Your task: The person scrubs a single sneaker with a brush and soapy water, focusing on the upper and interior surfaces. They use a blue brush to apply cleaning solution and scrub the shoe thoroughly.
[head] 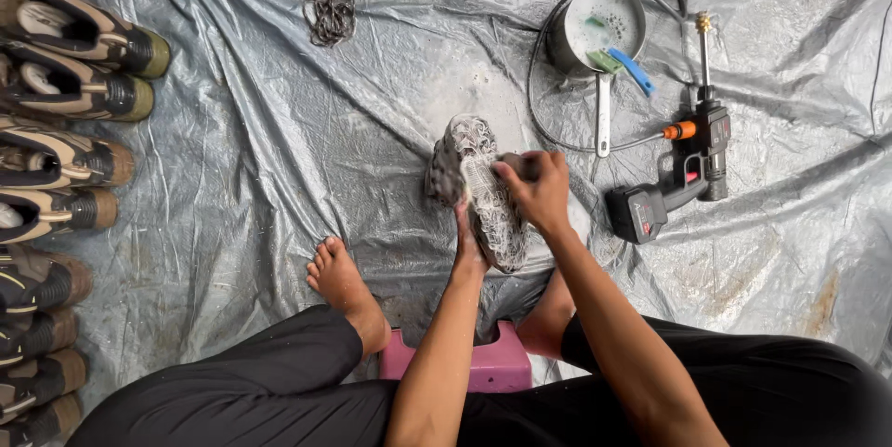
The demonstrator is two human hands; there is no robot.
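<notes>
Step in hand looks like scrubbing: left hand (469,241) holds the soapy shoe (478,189) from below, sole up, over the grey tarp (279,131) just in front of the pink stool (497,365). Right hand (537,189) w/ grip closed on a brush (481,179), bristles on the sole. Next prob. needs rinse: pan (595,24) of suds & spray gun (683,168) sit nearby to the right. Row of boots (65,131) far left.
</notes>
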